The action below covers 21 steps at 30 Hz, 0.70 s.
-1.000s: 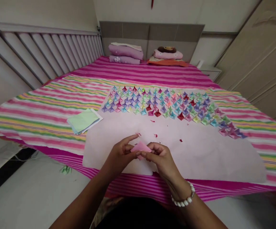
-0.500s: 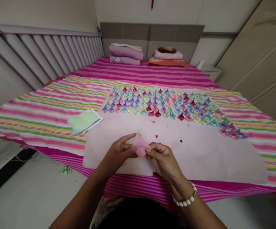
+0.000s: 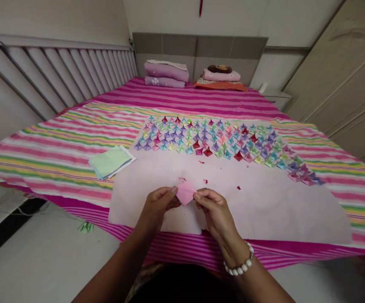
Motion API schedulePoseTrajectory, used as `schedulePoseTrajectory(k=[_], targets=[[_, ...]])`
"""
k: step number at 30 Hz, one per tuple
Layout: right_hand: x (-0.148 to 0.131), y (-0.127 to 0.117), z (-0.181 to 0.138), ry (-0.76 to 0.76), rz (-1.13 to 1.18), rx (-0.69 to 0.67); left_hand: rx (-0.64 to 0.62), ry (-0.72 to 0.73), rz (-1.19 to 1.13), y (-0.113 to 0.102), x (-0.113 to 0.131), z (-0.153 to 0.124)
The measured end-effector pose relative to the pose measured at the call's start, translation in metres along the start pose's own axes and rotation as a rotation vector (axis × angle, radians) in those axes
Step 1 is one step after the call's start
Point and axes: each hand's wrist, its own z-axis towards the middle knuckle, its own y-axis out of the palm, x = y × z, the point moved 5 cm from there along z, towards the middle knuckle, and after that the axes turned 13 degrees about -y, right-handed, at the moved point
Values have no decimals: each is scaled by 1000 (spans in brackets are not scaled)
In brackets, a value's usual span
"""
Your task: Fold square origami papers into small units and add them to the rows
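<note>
A small pink folded paper (image 3: 186,193), diamond-shaped, is held up between my two hands above the pale sheet. My left hand (image 3: 159,204) pinches its left corner between thumb and fingers. On the opposite corner, my right hand (image 3: 214,208) has thumb and forefinger closed, and a beaded bracelet is on that wrist. Beyond the hands, many small folded paper pieces (image 3: 204,135) in mixed colours stand in close rows on the far part of the pale sheet (image 3: 264,202).
A stack of paper squares (image 3: 109,162), light green on top, lies left of the sheet. Dark red scraps (image 3: 205,182) are scattered near my hands. Folded bedding (image 3: 166,72) sits by the headboard (image 3: 226,46). A green bundle (image 3: 86,227) is on the floor, lower left.
My left forefinger, stretched out before, has come down to the paper beside the thumb. The pink paper's centre crease no longer shows, and its face now looks smooth.
</note>
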Motion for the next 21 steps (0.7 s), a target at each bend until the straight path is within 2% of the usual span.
schedulePoseTrajectory(k=[7,10,13,16,21], targets=[[3,1,-3,-73,-31,24,11,-77,25,7,-18,3],[3,1,-4,-82,-33,34,15,-61,52,6,-18,6],[2,3,-2,-79,4,-56,9,-16,39,5,-12,6],[-1,8,0,-26,95,-193,-117,-109,-134,7,-9,2],[-3,14,1,40,140,-354,-475,-453,-371,25,-21,-9]])
